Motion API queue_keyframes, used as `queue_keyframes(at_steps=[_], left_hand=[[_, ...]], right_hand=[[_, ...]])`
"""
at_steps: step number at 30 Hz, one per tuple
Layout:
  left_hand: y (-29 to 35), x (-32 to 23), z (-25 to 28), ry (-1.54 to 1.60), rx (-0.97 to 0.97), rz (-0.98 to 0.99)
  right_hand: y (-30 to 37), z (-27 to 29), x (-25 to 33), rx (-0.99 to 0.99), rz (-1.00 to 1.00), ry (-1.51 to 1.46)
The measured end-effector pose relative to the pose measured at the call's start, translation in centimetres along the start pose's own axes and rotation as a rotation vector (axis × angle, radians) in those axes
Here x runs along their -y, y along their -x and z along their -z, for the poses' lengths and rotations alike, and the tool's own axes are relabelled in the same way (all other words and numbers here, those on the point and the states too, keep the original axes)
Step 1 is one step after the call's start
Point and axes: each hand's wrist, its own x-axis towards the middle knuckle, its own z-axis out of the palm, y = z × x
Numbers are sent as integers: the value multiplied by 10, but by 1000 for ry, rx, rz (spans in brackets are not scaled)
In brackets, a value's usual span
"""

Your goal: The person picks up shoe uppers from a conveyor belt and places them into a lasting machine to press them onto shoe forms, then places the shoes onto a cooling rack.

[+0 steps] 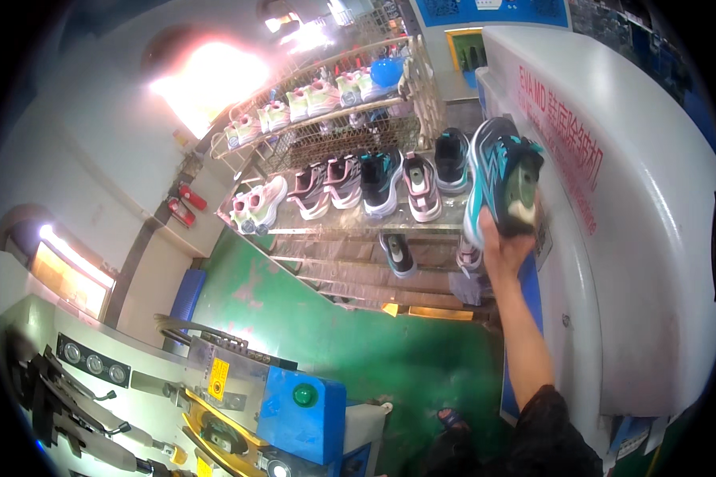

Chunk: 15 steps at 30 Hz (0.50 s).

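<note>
My right hand [507, 248] reaches up on the right, closed around the heel end of a black and teal sneaker [493, 171]. The sneaker is raised with its toe pointing away from me, and its opening shows a greenish insole. Just left of it, a dark sneaker with a teal lining [452, 159] stands on the rack's middle shelf. A black and teal sneaker [382, 181] and a pink and black sneaker [422, 187] are also on that shelf. My left hand is not in view.
The metal shoe rack [350, 226] holds several sneakers on its tiers, with a blue ball-like object [387, 72] on top. A large pale machine [612, 199] borders the right. At lower left stands a machine with a blue housing [304, 413]. Red fire extinguishers [184, 205] are by the wall.
</note>
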Motion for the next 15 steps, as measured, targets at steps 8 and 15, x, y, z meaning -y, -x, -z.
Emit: queue_keyframes(at_steps=[8, 15], left_hand=[[0, 17, 0, -114, -119, 130], [67, 32, 11, -135, -294, 232]], right_hand=[[20, -54, -103, 56, 142, 489], [-6, -29, -98, 354, 230, 470]])
